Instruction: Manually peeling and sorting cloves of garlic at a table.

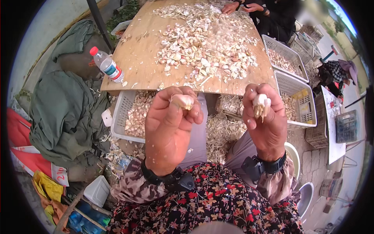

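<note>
My left hand pinches a piece of a garlic bulb between thumb and fingers, its pale base turned toward me. In my right hand is another piece of garlic bulb, with a ragged brownish root end pointing down. Both hands are raised apart, just before the near edge of a plywood table. Loose garlic cloves and papery skins lie heaped across the table's middle and far part. Below the table edge, partly behind my left hand, a white plastic crate holds many separated cloves.
A clear plastic bottle with a red cap stands at the table's left edge. White crates of cloves line the right side. Across the table, another person's hands work at the heap. Garlic skins cover the ground between my legs.
</note>
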The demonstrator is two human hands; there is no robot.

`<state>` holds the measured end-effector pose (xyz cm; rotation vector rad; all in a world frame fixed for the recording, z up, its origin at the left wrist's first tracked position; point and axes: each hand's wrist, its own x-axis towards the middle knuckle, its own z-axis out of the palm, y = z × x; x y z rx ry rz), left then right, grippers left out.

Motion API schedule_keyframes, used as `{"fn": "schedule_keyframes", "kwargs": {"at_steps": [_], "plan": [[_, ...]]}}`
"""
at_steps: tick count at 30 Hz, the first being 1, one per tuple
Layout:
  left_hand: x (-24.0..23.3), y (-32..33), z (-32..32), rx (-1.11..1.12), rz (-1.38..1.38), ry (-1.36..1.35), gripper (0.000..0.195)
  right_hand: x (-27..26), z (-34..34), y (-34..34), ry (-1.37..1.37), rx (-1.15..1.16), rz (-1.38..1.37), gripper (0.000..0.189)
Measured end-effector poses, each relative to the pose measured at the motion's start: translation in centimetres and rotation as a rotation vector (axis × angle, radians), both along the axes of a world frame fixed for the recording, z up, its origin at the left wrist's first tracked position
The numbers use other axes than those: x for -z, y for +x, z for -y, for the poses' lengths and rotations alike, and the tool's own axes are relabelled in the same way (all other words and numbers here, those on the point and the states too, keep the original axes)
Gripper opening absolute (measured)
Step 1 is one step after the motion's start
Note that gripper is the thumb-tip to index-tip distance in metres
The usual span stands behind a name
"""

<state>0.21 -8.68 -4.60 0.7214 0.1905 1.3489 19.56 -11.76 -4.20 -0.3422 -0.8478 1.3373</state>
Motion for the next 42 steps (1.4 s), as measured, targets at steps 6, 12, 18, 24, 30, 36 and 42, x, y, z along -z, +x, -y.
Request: {"fn": "schedule_keyframes", "kwargs": {"at_steps": [6, 12, 18, 24, 30, 36, 42], "plan": [[7.2, 1.1, -3.9, 0.147, 0.189, -0.436, 0.014, -6.9, 0.8, -6.9, 0.652, -0.307, -0.061, 0.009], [11.4, -0.7, -4.4, 0.068, 0.217, -0.390, 0.014, -7.3, 1.7, -10.1, 0.838, -0.371, -0.316, 0.010], [12.5, -2.7, -5.0, -0.094, 0.058, -0.366, 0.015, -8.4, 1.6, -8.5, 0.615, -0.640, -0.112, 0.012], [13.2, -6.3, -5.1, -0.256, -0.097, -0.371, 0.028, -7.7, -0.4, -10.0, 0.669, -0.697, -0.066, 0.011], [18.0, -11.8, -6.2, -0.413, -0.249, -0.344, 0.027, -3.0, -1.3, -7.9, -0.036, -0.329, 0.034, 0.024], [16.3, -12.4, -12.4, -0.757, -1.271, 0.152, 0.018, 8.3, -8.2, -8.3, -0.181, 0.167, 0.758, 0.030], [13.1, -2.7, -25.3, -0.619, -1.455, 0.520, 0.014, 13.6, -8.4, -6.5, -0.038, 0.150, 1.294, 0.025]]}}
